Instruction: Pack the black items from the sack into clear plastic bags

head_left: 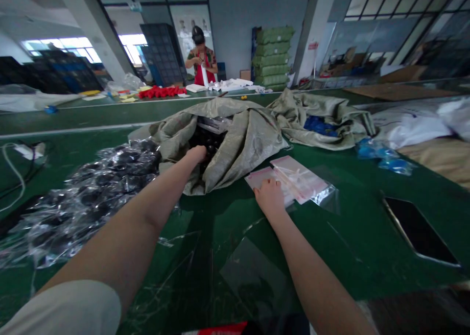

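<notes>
My left hand (pixel 198 154) reaches into the mouth of a grey-green woven sack (pixel 242 144). It touches shiny black round items (pixel 212 146) inside; its fingertips are hidden among them. My right hand (pixel 270 197) rests on a stack of clear plastic bags (pixel 259 177), fingers slightly bent and apart on the top one. Beside it lies a second stack of clear bags (pixel 299 176) with pinkish edges. To the left of the sack is a heap of black items in clear wrapping (pixel 106 178).
A phone (pixel 418 229) lies on the green table (pixel 348 276) at right. Behind are another sack (pixel 330 107) with blue items and blue wrapped pieces (pixel 385 156). A cable (pixel 14 168) is at left. Across the table a person (pixel 201 63) handles something white near red items (pixel 161 92).
</notes>
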`<state>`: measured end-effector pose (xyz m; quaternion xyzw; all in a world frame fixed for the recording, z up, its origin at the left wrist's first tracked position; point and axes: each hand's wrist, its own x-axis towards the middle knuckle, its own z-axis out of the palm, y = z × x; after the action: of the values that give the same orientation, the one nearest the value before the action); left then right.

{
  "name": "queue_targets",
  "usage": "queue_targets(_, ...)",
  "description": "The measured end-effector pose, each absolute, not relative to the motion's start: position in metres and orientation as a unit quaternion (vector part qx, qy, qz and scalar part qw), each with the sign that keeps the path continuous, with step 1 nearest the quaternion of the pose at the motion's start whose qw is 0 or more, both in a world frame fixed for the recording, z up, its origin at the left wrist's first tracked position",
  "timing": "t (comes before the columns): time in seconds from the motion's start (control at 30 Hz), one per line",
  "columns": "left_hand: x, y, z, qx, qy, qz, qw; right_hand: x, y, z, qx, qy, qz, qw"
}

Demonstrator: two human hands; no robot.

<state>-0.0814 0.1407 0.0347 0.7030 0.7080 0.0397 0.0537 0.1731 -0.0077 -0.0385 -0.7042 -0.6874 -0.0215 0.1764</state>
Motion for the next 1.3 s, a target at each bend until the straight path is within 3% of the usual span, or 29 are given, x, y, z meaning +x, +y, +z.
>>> queue_targets(0.17,-0.076,0.117,0.052,0.675,0.721,0.150,-0.043,0.180,-0.008,-0.034,-0.713,-0.688,0.007,0.140)
queue_targets(0.27,-0.072,0.076,0.055,0.721,0.656,0.213,-0.073,0.178,-0.008,-0.034,-0.706,-0.695,0.002,0.137)
queue_targets(0.37,-0.065,0.020,0.030,0.843,0.494,0.213,0.016,0.178,-0.008,-0.035,-0.707,-0.695,-0.011,0.132)
queue_targets(0.47,-0.055,-0.022,-0.010,0.865,0.478,0.147,0.047,0.180,-0.007,-0.033,-0.712,-0.689,-0.020,0.133)
queue_targets(0.6,-0.047,-0.033,-0.033,0.844,0.514,0.142,0.062,0.182,-0.007,-0.023,-0.650,-0.712,-0.023,0.264)
queue_targets(0.73,-0.048,-0.023,-0.004,0.801,0.520,0.263,0.138,0.178,-0.020,-0.005,-0.466,-0.762,0.151,0.423)
queue_targets(0.83,-0.054,-0.017,0.028,0.754,0.501,0.334,0.262,0.175,-0.032,0.005,-0.358,-0.760,0.293,0.456)
queue_targets(0.93,-0.059,-0.014,0.046,0.752,0.452,0.299,0.376,0.177,-0.034,0.007,-0.309,-0.760,0.341,0.459)
queue_targets(1.07,-0.058,-0.009,0.046,0.732,0.491,0.237,0.409,0.178,-0.026,-0.002,-0.351,-0.758,0.297,0.462)
queue_targets(1.23,-0.050,-0.002,0.036,0.693,0.541,0.301,0.368,0.168,-0.027,-0.005,-0.479,-0.683,0.062,0.548)
queue_targets(1.3,-0.047,0.000,0.035,0.694,0.555,0.333,0.315,0.162,-0.032,-0.004,-0.493,-0.669,0.062,0.553)
